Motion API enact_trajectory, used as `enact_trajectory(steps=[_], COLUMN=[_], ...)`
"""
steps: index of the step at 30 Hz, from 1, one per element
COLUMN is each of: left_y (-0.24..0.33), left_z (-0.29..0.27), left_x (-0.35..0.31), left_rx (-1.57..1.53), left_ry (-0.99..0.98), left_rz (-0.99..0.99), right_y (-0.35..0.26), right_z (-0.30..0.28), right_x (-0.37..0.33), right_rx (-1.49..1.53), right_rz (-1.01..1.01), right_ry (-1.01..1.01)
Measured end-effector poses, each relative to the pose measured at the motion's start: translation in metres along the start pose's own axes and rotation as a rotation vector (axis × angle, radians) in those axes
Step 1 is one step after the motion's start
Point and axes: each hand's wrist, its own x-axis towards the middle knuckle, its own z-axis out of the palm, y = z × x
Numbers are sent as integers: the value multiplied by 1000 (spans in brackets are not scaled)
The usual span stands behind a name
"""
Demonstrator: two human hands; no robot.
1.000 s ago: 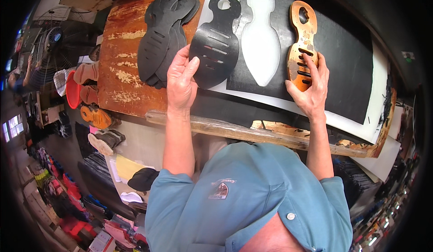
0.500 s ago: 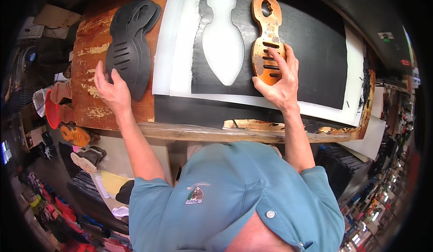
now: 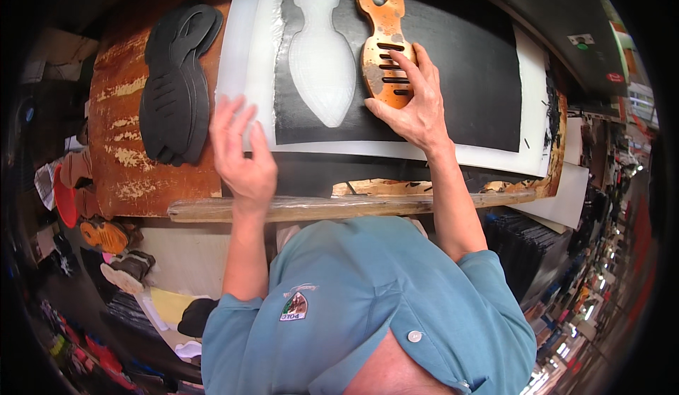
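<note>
My right hand (image 3: pixel 414 105) grips the near half of an orange, slotted, sole-shaped cutting die (image 3: pixel 387 66), thumb at its left edge and fingers over its right side and slots. The die rests on a black sheet (image 3: pixel 460 77). Left of it, a cut-out of similar outline (image 3: pixel 322 59) in that sheet shows white beneath. My left hand (image 3: pixel 244 147) holds nothing; its fingers are apart and slightly blurred, above the near left corner of the white board (image 3: pixel 244 62). Further left lies an overlapping pile of black cut sole pieces (image 3: pixel 177 91), apart from that hand.
The worn brown tabletop (image 3: pixel 117 133) ends at a wooden front rail (image 3: pixel 297 209). Black scraps lie along the board's right edge. A dark machine part (image 3: pixel 576 20) overhangs the far right. Stacked black sheets (image 3: pixel 527 253) stand below right; an orange object (image 3: pixel 105 234) and shoes stand at lower left.
My left hand has moved right, away from the black pieces, whose near ends now look more spread out. My right hand remains on the die. The whole view has shifted slightly.
</note>
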Motion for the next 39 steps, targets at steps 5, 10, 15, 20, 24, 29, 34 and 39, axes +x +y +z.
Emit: enact_trajectory(steps=[5, 10, 15, 20, 24, 29, 34, 39], left_y=[40, 59, 63, 64, 60, 51, 56, 65], left_z=[1, 6, 16, 14, 14, 20, 24, 28], left_x=[-50, -89, -95, -111, -131, -142, -142, -147], left_rx=[-426, -316, -178, -222, -221, -134, -67, 65], left_ry=[-283, -507, -402, -299, -252, -216, -167, -147], left_rz=[-23, 97, 236, 207, 148, 85, 72, 29], right_y=[16, 29, 25, 31, 71, 169, 251, 266], right_z=[-15, -20, -18, -27, -85, -227, -352, -334], right_x=[-31, -41, -40, -52, -74, -105, -119, -198], right_rx=[170, 173, 82, 229, 606, 711, 541, 683], right_rz=[-80, -187, -237, -301, -84, 82, 128, 145], right_ry=[31, 81, 161, 200, 384, 1159, 1388, 1119])
